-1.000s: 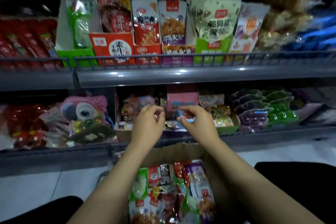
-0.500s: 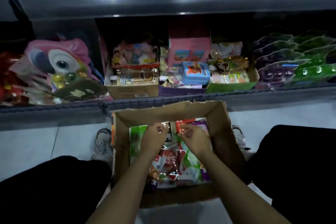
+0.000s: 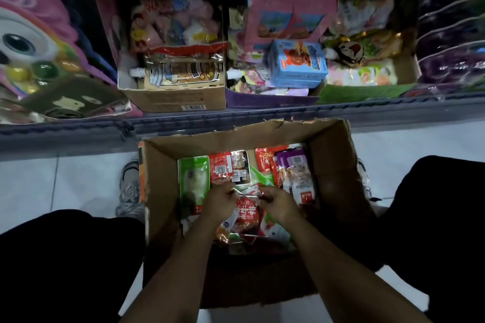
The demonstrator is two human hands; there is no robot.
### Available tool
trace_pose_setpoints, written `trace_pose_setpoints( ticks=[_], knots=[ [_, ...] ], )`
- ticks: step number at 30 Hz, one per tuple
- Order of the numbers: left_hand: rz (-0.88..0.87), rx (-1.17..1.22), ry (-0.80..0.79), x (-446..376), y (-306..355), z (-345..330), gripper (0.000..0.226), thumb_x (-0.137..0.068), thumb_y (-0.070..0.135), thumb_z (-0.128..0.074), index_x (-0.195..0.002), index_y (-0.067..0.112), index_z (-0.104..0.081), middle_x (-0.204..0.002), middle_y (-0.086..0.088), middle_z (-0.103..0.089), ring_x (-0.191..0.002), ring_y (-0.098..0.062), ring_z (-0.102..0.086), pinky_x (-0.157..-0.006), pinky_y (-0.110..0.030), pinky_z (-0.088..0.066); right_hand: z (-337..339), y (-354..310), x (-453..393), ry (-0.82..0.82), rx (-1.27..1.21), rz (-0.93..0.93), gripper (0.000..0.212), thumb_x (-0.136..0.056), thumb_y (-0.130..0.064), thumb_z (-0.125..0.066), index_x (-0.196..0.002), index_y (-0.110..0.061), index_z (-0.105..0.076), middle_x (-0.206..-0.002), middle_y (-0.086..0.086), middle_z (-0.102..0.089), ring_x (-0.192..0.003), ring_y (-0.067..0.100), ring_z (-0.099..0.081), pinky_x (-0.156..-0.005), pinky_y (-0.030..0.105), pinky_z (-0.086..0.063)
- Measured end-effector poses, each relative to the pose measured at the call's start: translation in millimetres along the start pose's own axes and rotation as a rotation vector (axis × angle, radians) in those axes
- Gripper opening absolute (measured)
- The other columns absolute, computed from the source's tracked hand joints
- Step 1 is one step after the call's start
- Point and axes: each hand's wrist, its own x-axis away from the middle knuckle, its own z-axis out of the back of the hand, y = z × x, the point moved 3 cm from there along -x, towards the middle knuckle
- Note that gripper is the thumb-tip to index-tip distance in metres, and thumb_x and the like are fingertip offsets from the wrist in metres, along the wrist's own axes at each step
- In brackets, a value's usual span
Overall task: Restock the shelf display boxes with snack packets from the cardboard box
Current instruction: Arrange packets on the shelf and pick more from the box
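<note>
Red snack packet (image 3: 246,214) pinched at top corners by left hand (image 3: 220,200) and right hand (image 3: 278,203), low inside cardboard box (image 3: 338,178). Glossy film, thin pinch: could slip or drag neighbouring packets out.

Floor (image 3: 65,181): pale tiles, one grout line running front to back at left, a second patch of the same tile visible at right. Shelf (image 3: 393,110): grey metal, front rail spanning the full width, a joint in the rail at left of centre. Recess above the shelf falls into near-black shadow. Light: dim overall, brightest on the floor tiles and the shelf's front edge.
</note>
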Motion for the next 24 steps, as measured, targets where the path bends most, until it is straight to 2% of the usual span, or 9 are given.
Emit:
trace_pose_setpoints(
  ticks=[1, 6, 10, 12, 16, 17, 19, 22, 24],
  knots=[
    [0.003, -0.011, -0.013, -2.0, -2.1, -3.8, 0.034, -0.095, 0.019, -0.052, -0.127, 0.012, -0.057, -0.130, -0.008, -0.057, -0.115, -0.023, -0.054, -0.093, -0.023, -0.040, -1.5, 1.8, -2.4, -0.023, 0.018, -0.008, 0.039, -0.086, -0.016, -0.066, -0.124, -0.015, -0.060, -0.127, 0.003, -0.060, -0.110, 0.017, -0.059, -0.091, 0.020, -0.043],
    [-0.001, -0.112, 0.001, -17.5, -12.5, -17.7, 0.028, -0.091, 0.022, -0.057, -0.118, 0.021, -0.065, -0.125, -0.004, -0.060, -0.115, -0.023, -0.052, -0.100, -0.038, -0.041, -6.9, 14.1, -16.1, -0.069, 0.153, -0.012, 0.043, -0.087, -0.021, -0.065, -0.129, -0.020, -0.056, -0.136, -0.001, -0.052, -0.120, 0.015, -0.051, -0.100, 0.019, -0.036],
    [0.012, -0.146, 0.006, -27.8, -15.8, -20.4, 0.010, -0.080, 0.028, -0.069, -0.090, 0.026, -0.073, -0.107, 0.001, -0.067, -0.108, -0.024, -0.055, -0.096, -0.043, -0.041, -9.2, 16.8, -22.9, -0.054, 0.162, -0.014, 0.041, -0.083, -0.015, -0.069, -0.123, -0.015, -0.061, -0.130, 0.001, -0.055, -0.117, 0.019, -0.054, -0.102, 0.022, -0.038],
    [0.023, -0.146, -0.015, -29.6, -14.4, -20.2, 0.004, -0.077, 0.028, -0.072, -0.077, 0.024, -0.074, -0.098, 0.002, -0.069, -0.103, -0.023, -0.058, -0.095, -0.044, -0.042, -9.9, 20.3, -26.0, -0.029, 0.138, -0.015, 0.036, -0.079, -0.013, -0.072, -0.114, -0.014, -0.066, -0.122, 0.003, -0.061, -0.111, 0.020, -0.058, -0.101, 0.029, -0.043],
    [-0.007, -0.152, 0.009, -29.7, -5.5, -10.9, 0.010, -0.075, 0.027, -0.074, -0.066, 0.027, -0.071, -0.084, 0.011, -0.064, -0.103, -0.016, -0.054, -0.099, -0.041, -0.034, -4.3, 19.7, -26.1, 0.026, 0.075, -0.026, 0.003, -0.080, -0.013, -0.071, -0.082, -0.016, -0.071, -0.101, 0.004, -0.070, -0.096, 0.019, -0.063, -0.092, 0.029, -0.047],
    [-0.004, -0.139, 0.007, -28.8, -1.9, -6.7, 0.014, -0.076, 0.028, -0.074, -0.063, 0.028, -0.068, -0.081, 0.014, -0.062, -0.102, -0.014, -0.054, -0.100, -0.040, -0.031, -1.8, 18.0, -25.5, 0.048, 0.040, -0.027, 0.013, -0.080, -0.013, -0.071, -0.071, -0.021, -0.066, -0.097, 0.004, -0.070, -0.093, 0.019, -0.063, -0.091, 0.030, -0.048],
    [0.009, -0.100, -0.023, -26.9, 6.0, 3.3, 0.019, -0.078, 0.028, -0.073, -0.062, 0.028, -0.062, -0.079, 0.017, -0.060, -0.099, -0.011, -0.055, -0.104, -0.040, -0.027, 3.9, 13.6, -23.6, 0.068, -0.064, -0.027, 0.027, -0.081, -0.011, -0.070, -0.063, -0.026, -0.058, -0.087, 0.002, -0.069, -0.088, 0.020, -0.063, -0.084, 0.032, -0.051],
    [-0.025, 0.063, -0.043, -24.8, 23.8, 21.6, 0.020, -0.077, 0.023, -0.075, -0.064, 0.029, -0.062, -0.088, 0.010, -0.068, -0.101, -0.018, -0.061, -0.102, -0.047, -0.039, 17.9, -2.9, -17.1, 0.047, -0.238, -0.024, 0.025, -0.086, -0.006, -0.063, -0.065, -0.019, -0.056, -0.074, -0.004, -0.061, -0.076, 0.015, -0.058, -0.061, 0.017, -0.046],
    [-0.042, 0.125, -0.018, -17.5, 44.7, 38.1, 0.011, -0.079, 0.018, -0.073, -0.072, 0.023, -0.067, -0.103, 0.000, -0.070, -0.103, -0.020, -0.061, -0.096, -0.037, -0.045, 34.4, -19.8, -12.0, 0.072, -0.295, 0.030, 0.023, -0.086, -0.007, -0.064, -0.066, -0.016, -0.056, -0.070, -0.005, -0.058, -0.073, 0.013, -0.054, -0.058, 0.013, -0.041]
  ],
)
